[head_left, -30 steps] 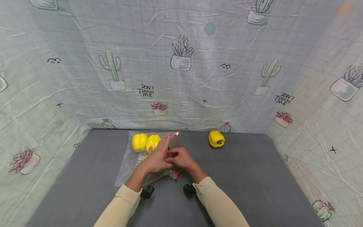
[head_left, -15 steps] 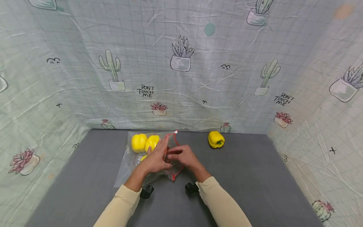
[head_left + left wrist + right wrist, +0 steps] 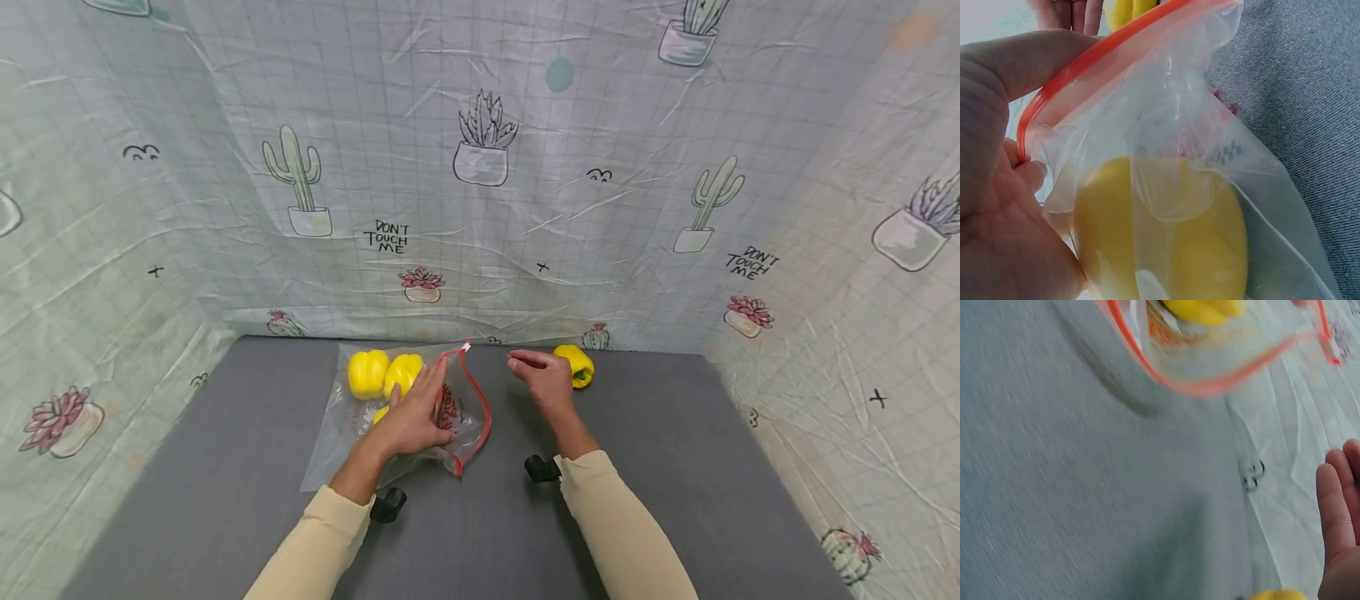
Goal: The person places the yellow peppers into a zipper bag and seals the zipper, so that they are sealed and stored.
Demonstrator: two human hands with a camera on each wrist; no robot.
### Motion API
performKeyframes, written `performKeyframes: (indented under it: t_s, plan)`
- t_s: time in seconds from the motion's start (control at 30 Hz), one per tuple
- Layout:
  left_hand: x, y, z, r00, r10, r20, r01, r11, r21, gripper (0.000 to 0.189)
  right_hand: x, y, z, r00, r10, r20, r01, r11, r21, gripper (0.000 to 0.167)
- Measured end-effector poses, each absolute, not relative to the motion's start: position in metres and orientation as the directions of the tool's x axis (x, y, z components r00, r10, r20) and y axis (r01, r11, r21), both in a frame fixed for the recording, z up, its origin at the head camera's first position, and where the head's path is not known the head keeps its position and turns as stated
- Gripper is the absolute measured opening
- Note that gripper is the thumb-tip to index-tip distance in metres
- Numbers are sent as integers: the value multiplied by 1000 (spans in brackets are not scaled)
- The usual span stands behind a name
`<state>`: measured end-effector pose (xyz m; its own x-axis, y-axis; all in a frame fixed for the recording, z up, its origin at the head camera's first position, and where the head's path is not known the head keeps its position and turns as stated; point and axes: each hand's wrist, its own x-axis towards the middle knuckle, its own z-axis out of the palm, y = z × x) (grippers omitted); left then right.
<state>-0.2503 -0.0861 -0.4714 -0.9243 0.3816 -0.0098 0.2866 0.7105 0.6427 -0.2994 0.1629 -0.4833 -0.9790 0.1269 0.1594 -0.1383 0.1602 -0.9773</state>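
A clear plastic zip bag (image 3: pixel 470 404) with a red zip edge lies at the back of the table, its mouth gaping to the right. Three yellow bell peppers (image 3: pixel 367 375) show inside, one partly hidden by my left hand (image 3: pixel 408 421). This hand holds the bag at its mouth, thumb and fingers apart; the red edge (image 3: pixel 1107 45) passes by the thumb in the left wrist view. Right of the bag, my right hand (image 3: pixel 546 385) holds nothing and is beside another yellow bell pepper (image 3: pixel 577 365), partly covering it. Its fingers (image 3: pixel 1337 509) look straight in the right wrist view.
The dark grey table (image 3: pixel 660 467) ends at a cloth backdrop (image 3: pixel 540 208) printed with cacti, which stands behind and on both sides. Black wrist devices (image 3: pixel 542 469) sit under both forearms.
My right hand has left the bag's mouth and moved right and away from me to the lone pepper. The red edge now bulges out. My left hand stays about where it was.
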Motion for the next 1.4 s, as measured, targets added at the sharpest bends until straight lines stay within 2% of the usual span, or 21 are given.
performKeyframes:
  t_s: [0.57,0.77,0.97,1.17,1.4]
  plan:
    - [-248,-87,-471,-924,383,-18,286,719,633,123,-313,207,-474,-910,371,183,-107,215,-971,28]
    - [-249,-87,-473,-925,379,-22,277,714,643,125,-316,219,-478,-885,427,184,-65,279,-958,32]
    - [-249,-88,-473,-928,372,-31,268,721,639,126,-317,233,-484,-881,451,140,28,346,-938,42]
    - [-249,-87,-472,-930,366,-34,262,725,637,126,-316,242,-493,-903,424,64,143,438,-888,57]
    - [-247,-87,-474,-927,376,-10,285,719,634,124,-315,244,-509,-932,363,5,167,441,-882,76]
